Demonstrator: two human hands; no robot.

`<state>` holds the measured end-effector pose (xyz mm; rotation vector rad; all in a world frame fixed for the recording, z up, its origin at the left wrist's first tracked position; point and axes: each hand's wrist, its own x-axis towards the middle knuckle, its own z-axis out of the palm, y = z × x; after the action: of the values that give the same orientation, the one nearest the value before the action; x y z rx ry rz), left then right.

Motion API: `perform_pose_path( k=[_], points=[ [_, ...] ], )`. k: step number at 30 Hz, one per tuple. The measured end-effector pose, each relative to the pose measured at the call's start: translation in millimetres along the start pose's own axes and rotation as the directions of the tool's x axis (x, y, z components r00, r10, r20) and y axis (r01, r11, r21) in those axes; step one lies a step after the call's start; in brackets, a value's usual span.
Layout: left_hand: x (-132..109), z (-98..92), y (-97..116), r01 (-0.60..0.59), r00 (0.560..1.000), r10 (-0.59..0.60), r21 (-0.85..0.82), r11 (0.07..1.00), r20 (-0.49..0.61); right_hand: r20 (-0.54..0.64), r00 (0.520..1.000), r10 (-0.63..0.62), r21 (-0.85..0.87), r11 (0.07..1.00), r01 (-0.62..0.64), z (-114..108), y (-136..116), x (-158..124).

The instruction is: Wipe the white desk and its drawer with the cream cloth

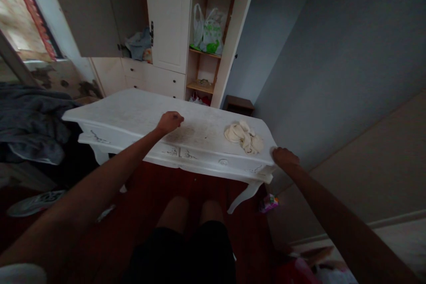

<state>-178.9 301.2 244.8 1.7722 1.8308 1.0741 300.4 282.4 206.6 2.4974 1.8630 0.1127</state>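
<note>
A white desk [146, 108] with carved drawer fronts and curved legs stands in front of me, its top smudged with grey-brown dirt. Over the middle of that top, my left hand [170, 122] is closed in a fist; whether anything is inside the fingers is hidden. My right hand [285, 156] is closed at the desk's right end, its fingers against the edge. Between the two hands, nearer the right one, lies a crumpled cream cloth [244, 136] on the desktop.
Behind the desk rises a white wardrobe [168, 17] with open doors and plastic bags [211, 33] on a shelf. Grey bedding [29, 120] is heaped at left, near a shoe [35, 202]. A purple box [269, 203] sits beside the right wall. Red flooring [149, 186] runs below.
</note>
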Motion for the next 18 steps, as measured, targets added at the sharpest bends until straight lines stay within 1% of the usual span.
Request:
perform_pose_path(
  k=[2,4,5,7,9,10,11,13,15,16,18],
  points=[
    [12,-2.7,-22,-0.010,0.999,0.020,0.191,0.982,-0.051,-0.068,0.997,-0.042,-0.037,0.999,0.039,-4,-8,-3],
    [15,-3.4,-40,-0.052,0.996,0.073,0.324,0.945,-0.054,-0.147,0.985,-0.094,-0.026,0.996,0.091,-9,-18,-4],
    [15,-3.2,-46,-0.070,0.995,0.091,0.365,0.928,-0.039,-0.194,0.975,-0.109,0.015,0.993,0.114,-11,-24,-3],
    [15,-2.2,-52,-0.088,0.995,0.096,0.405,0.910,-0.001,-0.285,0.953,-0.104,0.162,0.974,0.155,-16,-40,3],
    [15,-0.8,-53,-0.078,0.997,0.079,0.410,0.909,0.016,-0.340,0.937,-0.083,0.334,0.920,0.203,-20,-61,13],
    [16,-0.2,-54,-0.071,0.997,0.072,0.398,0.914,0.013,-0.338,0.938,-0.075,0.409,0.886,0.219,-22,-72,19],
    [18,0.3,-54,-0.065,0.998,0.068,0.382,0.922,0.004,-0.308,0.949,-0.071,0.473,0.854,0.217,-24,-83,24],
    [22,0.8,-56,-0.050,0.998,0.062,0.344,0.938,-0.023,-0.191,0.976,-0.099,0.545,0.816,0.190,-26,-103,32],
    [26,0.7,-59,-0.032,0.998,0.049,0.307,0.951,-0.047,-0.079,0.983,-0.163,0.554,0.813,0.179,-26,-118,37],
    [27,0.5,-60,-0.018,0.998,0.035,0.289,0.957,-0.055,-0.042,0.980,-0.193,0.549,0.815,0.184,-26,-122,39],
    [29,0.3,-61,0.011,0.998,0.006,0.255,0.967,-0.068,-0.006,0.971,-0.239,0.537,0.818,0.205,-26,-126,39]
  ],
)
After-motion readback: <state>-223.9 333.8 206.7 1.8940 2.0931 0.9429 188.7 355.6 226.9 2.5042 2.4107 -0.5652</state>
